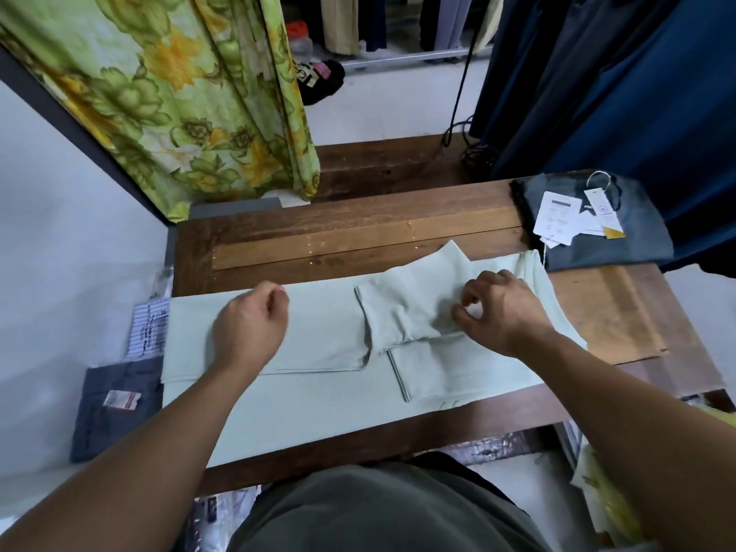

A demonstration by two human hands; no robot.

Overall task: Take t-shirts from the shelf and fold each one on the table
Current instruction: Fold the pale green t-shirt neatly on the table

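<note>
A pale mint-green t-shirt (318, 376) lies across the wooden table (358, 237), its long sides folded in and both sleeves turned onto the body. My left hand (251, 324) hovers over the shirt's left part with its fingers curled into a loose fist, and I see no cloth in it. My right hand (498, 308) is on the folded sleeve at the right, its thumb and fingertips bent down onto the fabric as if pinching it. A folded dark grey t-shirt (621, 241) with white paper tags (557, 217) lies at the table's far right corner.
A green floral curtain (179, 93) hangs at the back left. Dark blue garments (617, 73) hang at the back right. A dark grey folded garment (115, 408) lies on the floor left of the table beside papers. Plastic-wrapped items lie under the table's near edge.
</note>
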